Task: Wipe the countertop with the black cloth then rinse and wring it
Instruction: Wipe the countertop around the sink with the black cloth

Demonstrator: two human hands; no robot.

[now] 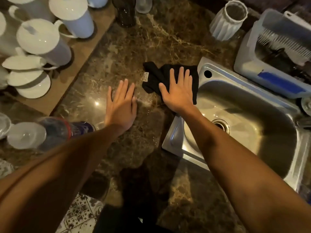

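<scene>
The black cloth point(155, 75) lies crumpled on the brown marble countertop point(148, 39), right beside the left rim of the steel sink point(252, 91). My right hand point(177, 91) presses flat on the cloth with fingers spread, covering its right half. A small white label shows at the cloth's left edge. My left hand point(122, 105) rests flat on the bare counter just left of the cloth, fingers apart, holding nothing. Wet streaks glisten on the counter between the hands.
White lidded jugs point(42, 42) and cups point(28, 78) crowd a board at the left. A plastic bottle point(58, 132) lies at the near left. A ribbed glass jar point(227, 21) stands behind the sink. A bin with a dish rack point(277, 52) sits at the right.
</scene>
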